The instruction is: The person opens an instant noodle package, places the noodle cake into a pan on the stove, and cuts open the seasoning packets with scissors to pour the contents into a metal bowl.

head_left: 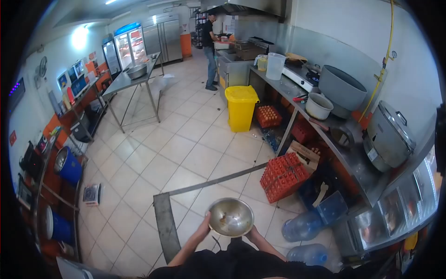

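Note:
A round metal bowl (231,217) with brownish residue inside is held in front of the body, low in the view. My left hand (203,227) grips its left rim, the thumb up on the edge. At the bowl's lower right side, my right hand (253,235) is closed on it, its fingers partly hidden beneath. Tiled floor (186,158) lies below the bowl.
A yellow bin (240,109), red egg trays (283,179) and large water bottles (302,226) stand on the right. Above them runs a metal counter (341,158) with pots. A steel table (125,83) stands at the left. Another person (210,51) works at the back.

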`<state>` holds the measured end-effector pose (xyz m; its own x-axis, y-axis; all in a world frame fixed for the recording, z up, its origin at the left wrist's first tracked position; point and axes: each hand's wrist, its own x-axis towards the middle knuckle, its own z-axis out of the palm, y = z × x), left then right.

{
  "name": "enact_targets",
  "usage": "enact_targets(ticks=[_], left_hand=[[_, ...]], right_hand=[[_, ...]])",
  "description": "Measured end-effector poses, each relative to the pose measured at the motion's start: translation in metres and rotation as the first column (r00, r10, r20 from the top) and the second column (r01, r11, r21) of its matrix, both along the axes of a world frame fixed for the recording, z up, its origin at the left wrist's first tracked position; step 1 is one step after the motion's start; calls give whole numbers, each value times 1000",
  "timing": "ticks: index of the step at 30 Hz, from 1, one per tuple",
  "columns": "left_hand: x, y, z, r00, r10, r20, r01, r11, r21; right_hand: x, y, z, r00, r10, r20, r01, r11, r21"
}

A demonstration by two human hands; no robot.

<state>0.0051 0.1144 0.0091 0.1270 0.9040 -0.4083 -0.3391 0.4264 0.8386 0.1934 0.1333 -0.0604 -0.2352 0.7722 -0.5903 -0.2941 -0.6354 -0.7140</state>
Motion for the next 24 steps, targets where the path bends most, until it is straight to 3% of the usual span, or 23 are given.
enact_targets(ticks=[1,3,7,10,13,17,24], left_hand=[[0,32,7,1000,-13,-25,13,999,31],[-13,95,22,982,24,-187,7,986,164],[-13,182,49,963,100,-250,-23,955,296],[-6,231,13,979,181,-93,-149,949,278],[7,272,6,966,245,80,-251,965,76],[8,355,-2,974,206,95,-194,974,-116],[23,569,37,986,-132,102,124,989,83]], right_hand=[[3,35,20,999,8,33,-7,999,-45],[2,107,31,994,84,66,-94,979,183],[0,208,59,1000,-1,9,-1,969,247],[1,262,57,998,-51,27,41,956,290],[3,306,25,994,-6,110,-16,980,199],[8,362,0,990,-42,136,40,999,13],[42,538,-22,938,-346,32,324,905,275]])
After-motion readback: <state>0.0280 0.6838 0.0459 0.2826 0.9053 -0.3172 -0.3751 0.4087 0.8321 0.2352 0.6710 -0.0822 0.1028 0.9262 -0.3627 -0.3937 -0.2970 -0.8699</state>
